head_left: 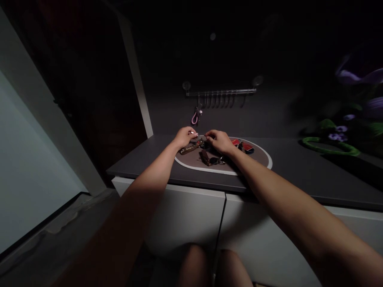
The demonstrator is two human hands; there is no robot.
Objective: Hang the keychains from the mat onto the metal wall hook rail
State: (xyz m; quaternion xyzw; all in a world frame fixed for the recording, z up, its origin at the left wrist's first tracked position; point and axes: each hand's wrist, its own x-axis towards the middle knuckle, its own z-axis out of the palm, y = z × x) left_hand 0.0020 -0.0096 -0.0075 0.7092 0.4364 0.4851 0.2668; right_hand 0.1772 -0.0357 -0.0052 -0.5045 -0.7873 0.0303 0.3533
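My left hand (184, 137) is closed in a pinch above the left side of an oval mat (194, 164); a small shiny metal piece shows at its fingers. Just below it lies a brown wrist strap (190, 148) with light lettering, metal fittings at its right end. My right hand (220, 141) hovers over the mat's middle with thumb and fingers pinched together; what they hold is too small to make out. In front of it rests a dark brown key fob bundle (209, 158) with a metal ring. Red and dark key holders (246, 147) lie behind my right wrist.
A clear rail (221, 92) with several hooks is fixed to the dark wall by suction cups. From its left end hangs a pink loop keychain (195, 117). Purple flowers (338, 133) and a green ring (330, 147) stand on the right of the grey countertop (287, 171).
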